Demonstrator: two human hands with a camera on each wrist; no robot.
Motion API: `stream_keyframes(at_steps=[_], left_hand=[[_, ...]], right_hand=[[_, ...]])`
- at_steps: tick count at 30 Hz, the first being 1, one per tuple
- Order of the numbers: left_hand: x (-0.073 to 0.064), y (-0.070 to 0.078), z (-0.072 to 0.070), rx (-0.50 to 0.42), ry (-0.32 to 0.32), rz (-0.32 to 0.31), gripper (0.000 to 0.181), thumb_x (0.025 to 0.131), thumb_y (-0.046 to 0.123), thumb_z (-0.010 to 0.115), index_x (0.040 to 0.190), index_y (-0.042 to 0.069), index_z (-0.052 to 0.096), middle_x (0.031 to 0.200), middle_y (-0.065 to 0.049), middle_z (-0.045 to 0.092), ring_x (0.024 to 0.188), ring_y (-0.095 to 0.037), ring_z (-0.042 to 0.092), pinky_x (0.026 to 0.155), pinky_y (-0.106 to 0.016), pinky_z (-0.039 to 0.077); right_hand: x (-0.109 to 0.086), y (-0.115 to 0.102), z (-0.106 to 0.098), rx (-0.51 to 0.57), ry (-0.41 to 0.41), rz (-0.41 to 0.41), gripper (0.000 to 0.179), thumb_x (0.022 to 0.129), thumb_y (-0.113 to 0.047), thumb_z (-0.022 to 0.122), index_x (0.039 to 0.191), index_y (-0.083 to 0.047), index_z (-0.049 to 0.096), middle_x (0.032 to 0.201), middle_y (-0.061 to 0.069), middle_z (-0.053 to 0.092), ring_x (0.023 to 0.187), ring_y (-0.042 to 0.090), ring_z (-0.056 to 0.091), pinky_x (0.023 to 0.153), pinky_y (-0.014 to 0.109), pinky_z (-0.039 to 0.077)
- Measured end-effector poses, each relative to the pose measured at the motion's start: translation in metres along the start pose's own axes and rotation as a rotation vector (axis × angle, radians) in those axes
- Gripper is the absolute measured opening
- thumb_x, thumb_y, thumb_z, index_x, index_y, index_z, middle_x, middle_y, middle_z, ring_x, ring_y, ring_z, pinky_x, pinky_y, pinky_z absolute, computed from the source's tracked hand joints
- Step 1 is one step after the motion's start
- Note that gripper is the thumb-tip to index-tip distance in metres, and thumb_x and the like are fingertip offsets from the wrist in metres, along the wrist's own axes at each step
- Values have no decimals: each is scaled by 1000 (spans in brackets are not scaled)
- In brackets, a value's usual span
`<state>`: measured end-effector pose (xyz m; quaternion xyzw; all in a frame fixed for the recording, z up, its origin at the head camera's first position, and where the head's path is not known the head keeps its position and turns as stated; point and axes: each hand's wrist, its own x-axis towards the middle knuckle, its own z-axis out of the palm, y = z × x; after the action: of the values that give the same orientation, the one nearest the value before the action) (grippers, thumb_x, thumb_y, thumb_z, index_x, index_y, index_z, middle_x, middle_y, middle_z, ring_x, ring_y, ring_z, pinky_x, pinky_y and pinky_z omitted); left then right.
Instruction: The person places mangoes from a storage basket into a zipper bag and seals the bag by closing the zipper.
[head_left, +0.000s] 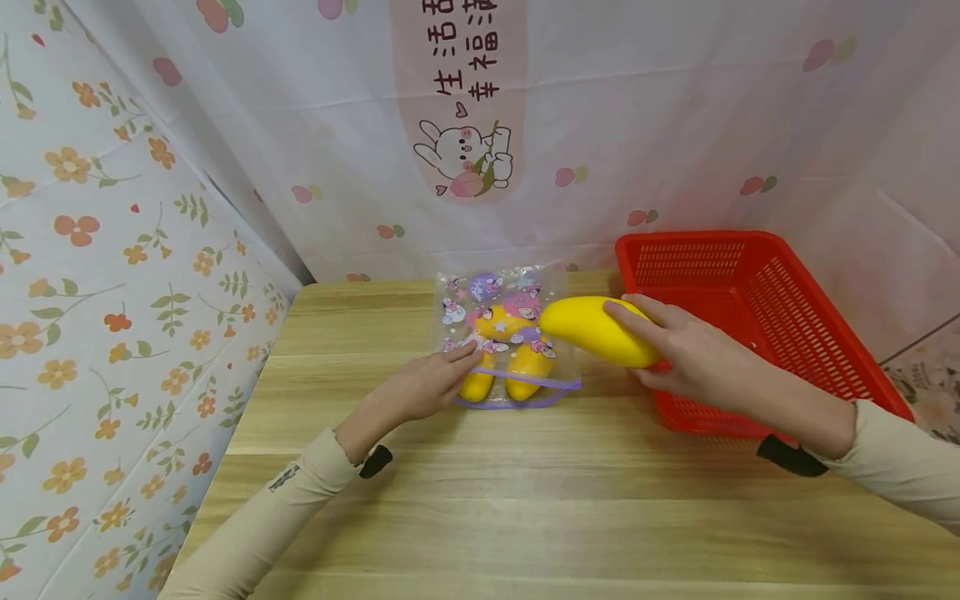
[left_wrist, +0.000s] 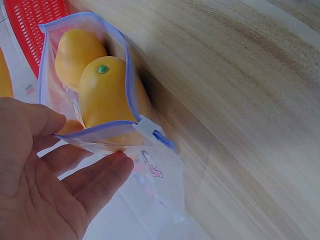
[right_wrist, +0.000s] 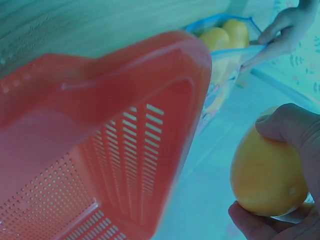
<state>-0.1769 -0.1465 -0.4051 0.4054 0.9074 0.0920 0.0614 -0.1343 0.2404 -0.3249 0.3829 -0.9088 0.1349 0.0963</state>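
One mango (head_left: 596,329) sits gripped between thumb and fingers of the right hand (head_left: 690,350), right of centre in the head view. The left hand (head_left: 426,385), left of centre, pinches the rim of the clear bag (head_left: 558,384), whose mouth is parted. If that pinch slips, the thin film could sag flat and the mango catch on the rim or, being smooth, roll across the table (head_left: 487,500). Counted: one mango held, three visible inside the bag, one bag, one red basket (head_left: 693,237) at right.
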Motion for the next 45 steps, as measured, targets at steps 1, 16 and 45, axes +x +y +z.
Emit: stream_keyframes(at_steps=[1, 16, 45], left_hand=[[0, 0, 0, 1, 1, -1, 47, 106, 12, 54, 151, 1, 46, 156, -19, 39, 131, -38, 51, 101, -49, 48], [-2, 1, -1, -3, 1, 6, 48, 107, 14, 53, 152, 0, 44, 156, -19, 38, 134, -37, 49, 105, -48, 44], [0, 2, 0, 4, -25, -34, 49, 108, 17, 50, 154, 3, 42, 158, -16, 36, 136, -36, 47, 104, -49, 45]], right_hand=[[0, -1, 1, 3, -6, 4, 104, 69, -1, 93, 156, -13, 37, 147, 21, 43, 113, 42, 57, 81, 53, 58], [-5, -12, 9, 33, -57, 52, 103, 72, -5, 92, 158, -15, 36, 150, 18, 42, 115, 39, 57, 86, 51, 57], [-5, -33, 30, 58, -95, 10, 98, 76, -15, 92, 157, -14, 38, 145, 16, 48, 109, 32, 61, 83, 44, 59]])
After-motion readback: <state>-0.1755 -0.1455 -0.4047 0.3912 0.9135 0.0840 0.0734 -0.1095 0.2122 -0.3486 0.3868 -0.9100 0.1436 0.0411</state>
